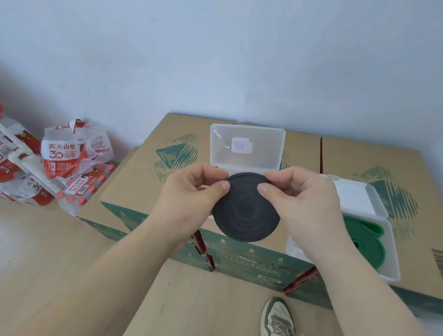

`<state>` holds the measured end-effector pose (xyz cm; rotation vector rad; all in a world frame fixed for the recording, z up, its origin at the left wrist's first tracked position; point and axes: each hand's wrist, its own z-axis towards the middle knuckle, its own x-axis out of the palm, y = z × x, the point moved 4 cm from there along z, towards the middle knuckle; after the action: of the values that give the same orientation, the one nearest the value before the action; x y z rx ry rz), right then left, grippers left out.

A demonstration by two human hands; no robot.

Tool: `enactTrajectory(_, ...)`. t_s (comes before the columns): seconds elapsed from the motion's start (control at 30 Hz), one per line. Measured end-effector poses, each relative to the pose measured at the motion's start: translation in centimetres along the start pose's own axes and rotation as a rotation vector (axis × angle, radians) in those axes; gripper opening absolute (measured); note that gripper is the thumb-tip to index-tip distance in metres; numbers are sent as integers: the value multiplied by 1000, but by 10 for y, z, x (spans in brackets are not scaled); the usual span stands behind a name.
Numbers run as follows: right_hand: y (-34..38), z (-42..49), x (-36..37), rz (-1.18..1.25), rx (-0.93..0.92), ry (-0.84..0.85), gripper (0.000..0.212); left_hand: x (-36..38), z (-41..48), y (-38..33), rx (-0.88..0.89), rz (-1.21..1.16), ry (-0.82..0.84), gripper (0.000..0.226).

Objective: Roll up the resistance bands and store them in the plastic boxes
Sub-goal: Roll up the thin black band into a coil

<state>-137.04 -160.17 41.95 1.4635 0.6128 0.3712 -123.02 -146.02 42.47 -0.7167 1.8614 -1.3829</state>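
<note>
**Coiled black band point(246, 212) held over the cardboard cartons point(145, 185)**

The black band is pinched at its upper edge between thumb and fingers of the left hand point(191, 191) and the right hand point(299, 195). Just behind it an open clear plastic box point(262, 156) is seen. To the right, a green band point(366, 240) is coiled inside a second box point(391, 250).

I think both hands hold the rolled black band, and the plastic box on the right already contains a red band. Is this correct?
Not quite. The head view shows that the band in the plastic box on the right is green, not red. The rest is correct: the left hand and the right hand both hold the rolled black band.
</note>
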Motion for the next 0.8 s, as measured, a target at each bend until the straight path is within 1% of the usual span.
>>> enactTrajectory(0.1, -14, 15, 0, 93, 34, -91, 19, 8, 25, -17, 60, 121, 49, 9)
enactTrajectory(0.2, -20, 32, 5, 125, 6, -180, 19, 16, 50, -29, 127, 232, 81, 14)
enactTrajectory(0.27, -20, 46, 8, 116, -21, -206, 17, 19, 64, -34, 159, 276, 82, 14)
enactTrajectory(0.37, -28, 56, 18, 67, -21, -167, 16, 19, 79, -27, 174, 344, 63, 14)
enactTrajectory(0.5, -44, 56, 31, -60, -3, -109, 18, 17, 86, -6, 133, 390, 72, 14)
enactTrajectory(0.57, -46, 59, 32, -76, 1, -115, 17, 17, 90, -1, 121, 384, 69, 14)
enactTrajectory(0.7, -46, 62, 32, -48, 22, -150, 16, 19, 95, -6, 156, 416, 66, 13)
enactTrajectory(0.8, -49, 62, 34, -91, 73, -118, 10, 16, 96, -4, 153, 478, 89, 14)
